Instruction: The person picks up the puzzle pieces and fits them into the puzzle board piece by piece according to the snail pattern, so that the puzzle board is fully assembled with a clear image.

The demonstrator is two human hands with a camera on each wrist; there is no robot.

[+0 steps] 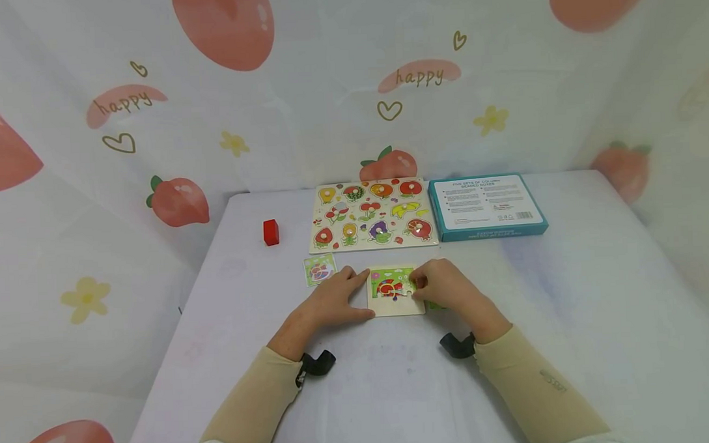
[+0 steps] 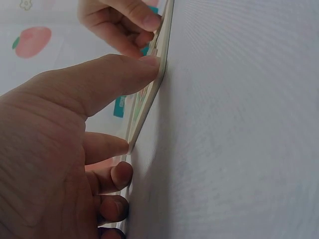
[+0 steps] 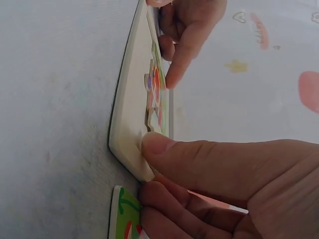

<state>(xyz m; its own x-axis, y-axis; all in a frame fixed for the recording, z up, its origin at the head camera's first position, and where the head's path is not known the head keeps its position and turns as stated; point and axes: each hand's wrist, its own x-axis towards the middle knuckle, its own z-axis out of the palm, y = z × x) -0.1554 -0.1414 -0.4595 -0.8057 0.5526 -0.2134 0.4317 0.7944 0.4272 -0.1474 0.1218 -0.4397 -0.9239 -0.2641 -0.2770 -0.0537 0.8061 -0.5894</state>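
A pale wooden puzzle tray (image 1: 395, 307) lies on the table between the hands, its upper part covered by joined puzzle pieces (image 1: 389, 287) with a red and green picture. My left hand (image 1: 329, 300) touches the tray's left side, thumb and index finger spread to its two corners; the other fingers are loosely bent. At the tray's right edge, my right hand (image 1: 450, 286) pinches a puzzle piece (image 1: 412, 283) mostly covered by the fingers. Under that hand, a green loose piece (image 3: 122, 211) lies beside the tray. Left of the tray rests a small picture card (image 1: 320, 270).
Behind the tray lies a fruit knob puzzle board (image 1: 373, 214). A teal box (image 1: 487, 207) with a white printed label stands to its right. A red block (image 1: 271, 232) sits at the left. Printed fabric (image 1: 327, 118) hangs along the table's far edge.
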